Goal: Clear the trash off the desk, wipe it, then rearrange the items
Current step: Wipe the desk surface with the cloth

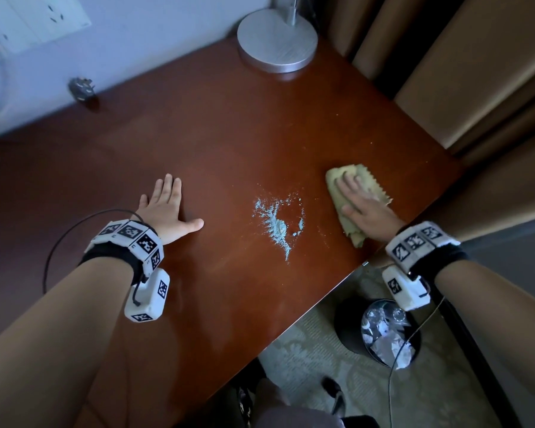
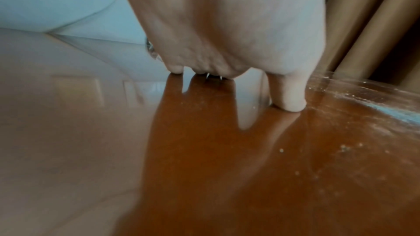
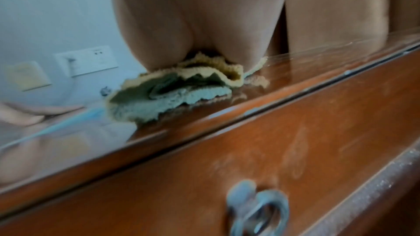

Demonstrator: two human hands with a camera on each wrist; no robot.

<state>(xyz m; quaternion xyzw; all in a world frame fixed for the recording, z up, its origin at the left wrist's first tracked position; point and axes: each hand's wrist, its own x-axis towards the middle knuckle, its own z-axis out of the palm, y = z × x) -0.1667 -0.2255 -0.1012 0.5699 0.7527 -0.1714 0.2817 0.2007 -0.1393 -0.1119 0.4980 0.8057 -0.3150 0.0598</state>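
The desk is bearing both hands: left hand lying flat w/ fingers spread, right hand pressing flat on the cloth nr the right edge, powder lying btwn them.

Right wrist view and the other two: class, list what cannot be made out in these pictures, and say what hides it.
- Right hand fingertips: right wrist view, hidden behind the palm and the folded yellow-green cloth.
- Silver round-based lamp: head view, its top cut off by the frame edge.
- Black waste bin contents: head view, too small and partly behind the wrist camera.
- Left hand fingers: left wrist view, blurred and foreshortened.
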